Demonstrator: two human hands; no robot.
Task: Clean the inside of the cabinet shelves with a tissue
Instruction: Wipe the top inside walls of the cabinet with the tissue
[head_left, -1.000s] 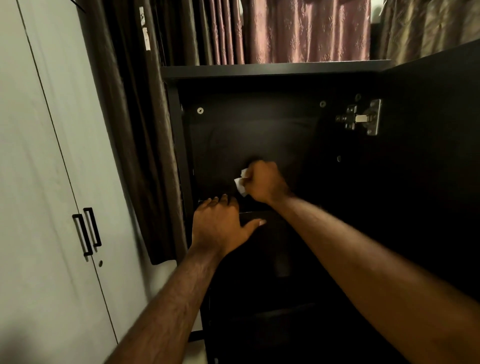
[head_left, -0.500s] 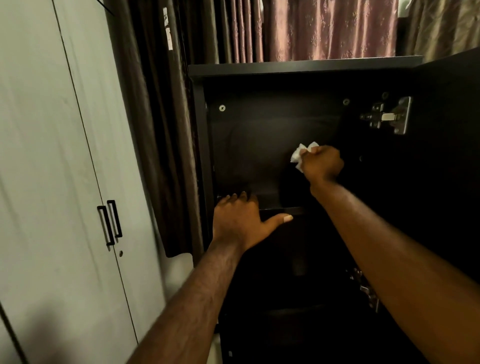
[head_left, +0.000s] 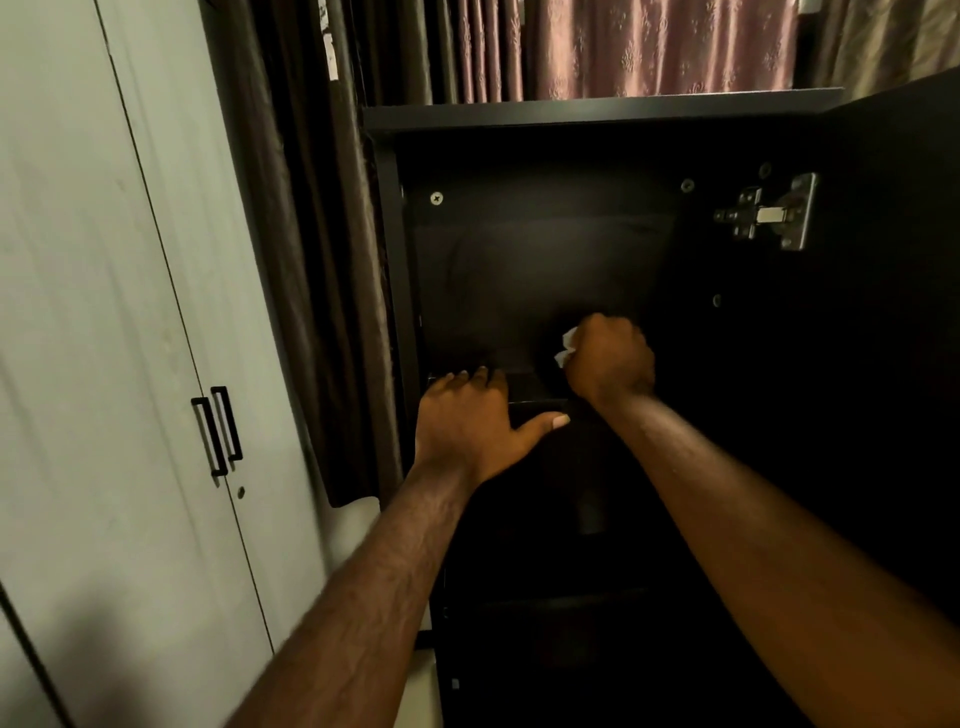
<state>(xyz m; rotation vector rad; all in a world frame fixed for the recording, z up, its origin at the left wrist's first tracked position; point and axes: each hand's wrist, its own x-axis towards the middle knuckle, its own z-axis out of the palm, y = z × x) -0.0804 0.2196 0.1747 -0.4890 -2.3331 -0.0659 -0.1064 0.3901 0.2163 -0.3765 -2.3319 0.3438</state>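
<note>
Centrally, the dark cabinet stands with its door swung open to the right. Right hand: fingers curled into a fist round a crumpled white tissue, of which only a small part shows at the thumb side. Fist and tissue lie just above the shelf, toward its middle, inside the upper compartment. Whether the tissue touches the shelf board or the back panel cannot be told in the dark. Left hand: fingers straight and close together, laid over the front edge of the shelf at its left end, thumb spread along the edge toward the right hand, holding nothing. Above the shelf and to its right, a metal hinge joins door and side wall; above its left end sits a screw head. Left of the shelf hang dark curtains, then pale wardrobe doors with two black handles.
</note>
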